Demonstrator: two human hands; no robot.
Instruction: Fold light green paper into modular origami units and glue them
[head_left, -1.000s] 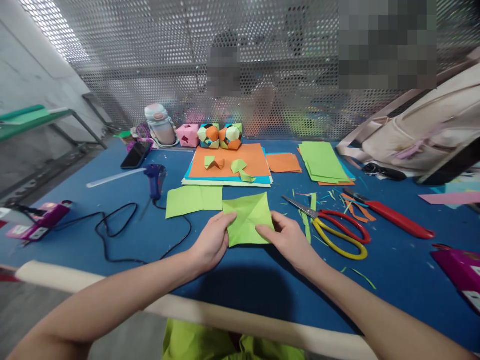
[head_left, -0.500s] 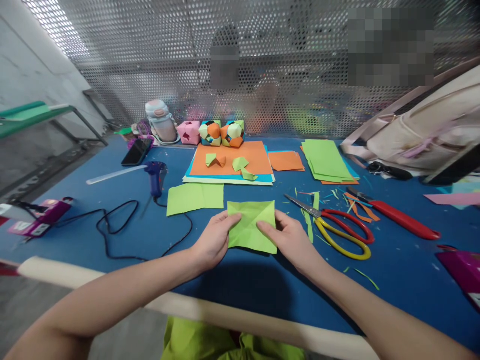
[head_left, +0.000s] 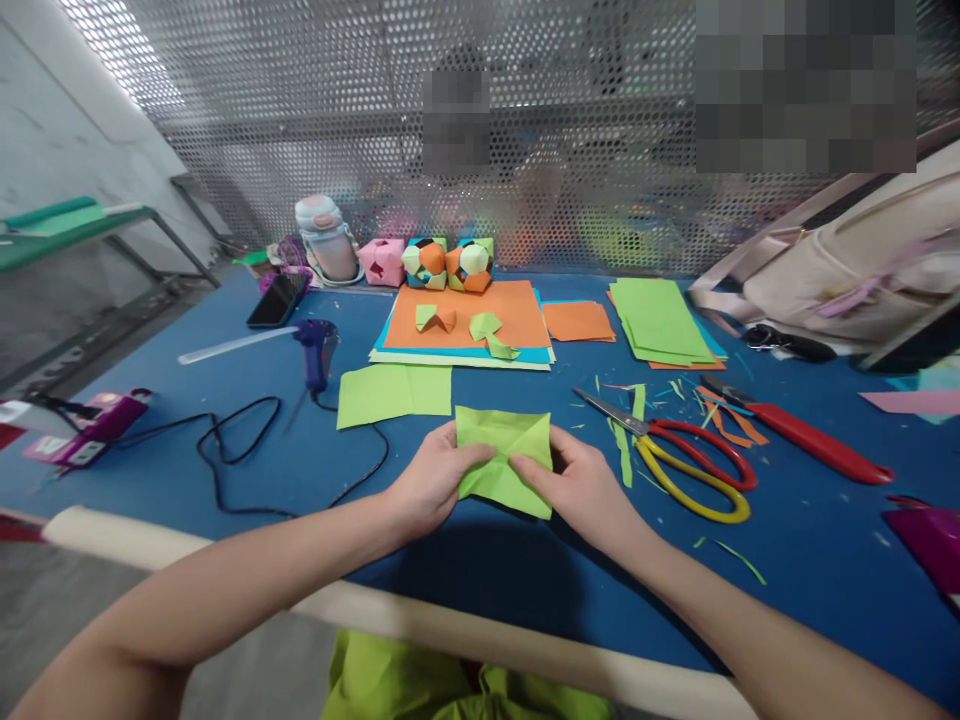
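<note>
A creased square of green paper [head_left: 501,485] is held up above the blue table between both hands. My left hand [head_left: 433,480] grips its left edge, thumb on the front face and fingers behind. On the opposite edge my right hand [head_left: 589,488] pinches it the same way. The two thumb tips nearly meet at the middle, where the creases cross. Just beyond lie flat green sheets [head_left: 394,392]. Folded green and orange pieces, one a green unit [head_left: 486,327], rest on an orange sheet [head_left: 465,300] atop a coloured stack.
Scissors [head_left: 694,470] with red and yellow handles and red-handled pliers [head_left: 817,440] lie right, among paper scraps. A blue glue gun [head_left: 315,350] with a trailing cord [head_left: 217,440] is left. Folded paper balls [head_left: 469,266], a bottle [head_left: 328,240] and a bag [head_left: 847,250] line the back.
Both thumbs have slid inward toward the paper's centre, and the paper bends a little more there. The view has shifted slightly; the objects on the table stay in place.
</note>
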